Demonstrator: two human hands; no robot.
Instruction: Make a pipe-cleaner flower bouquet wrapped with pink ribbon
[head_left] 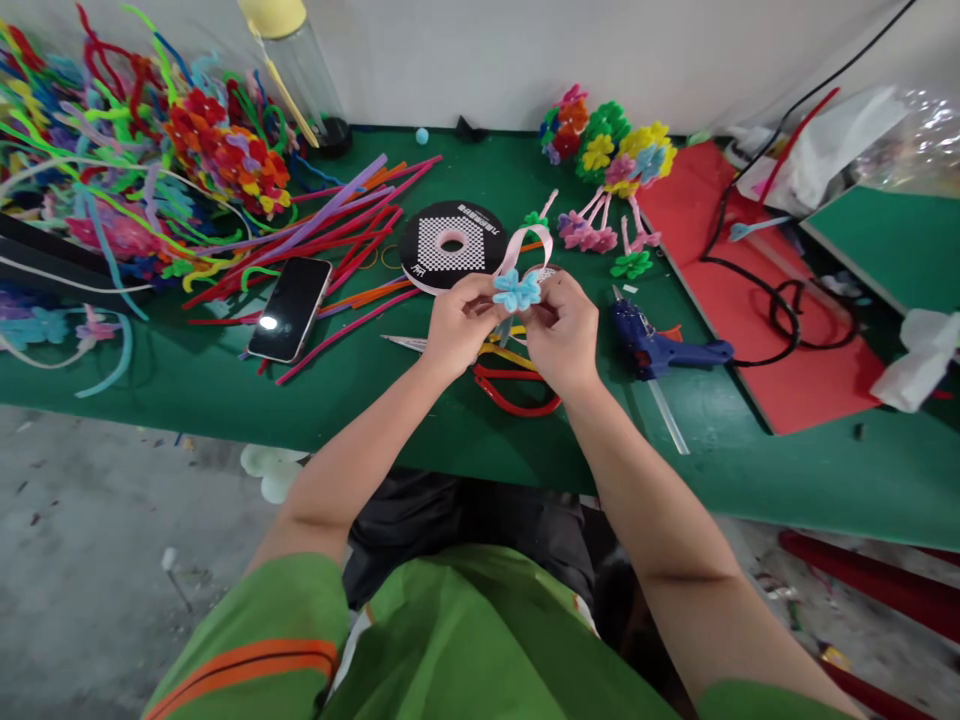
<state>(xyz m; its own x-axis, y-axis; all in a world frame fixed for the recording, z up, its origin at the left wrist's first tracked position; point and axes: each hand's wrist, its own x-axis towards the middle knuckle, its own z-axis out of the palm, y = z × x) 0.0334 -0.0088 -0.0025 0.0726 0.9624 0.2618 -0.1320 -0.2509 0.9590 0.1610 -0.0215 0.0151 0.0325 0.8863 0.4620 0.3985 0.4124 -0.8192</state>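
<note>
Both hands meet over the green table (187, 385) at the middle. My left hand (457, 325) pinches a light blue pipe-cleaner flower (517, 290) from the left. My right hand (564, 335) pinches the same flower from the right, fingers curled. A pink ribbon (525, 245) loops up from behind the flower toward a black ribbon spool (450, 245) lying flat just beyond the hands. Red-handled scissors (517, 395) lie on the table under my hands.
A blue glue gun (660, 350) lies right of my hands beside a red mat (720, 300) with a black cable. A phone (290, 308) lies to the left among loose pipe cleaners (337, 215). Finished flower bunches (607, 145) stand at the back; a big tangle of pipe cleaners (112, 150) fills the left.
</note>
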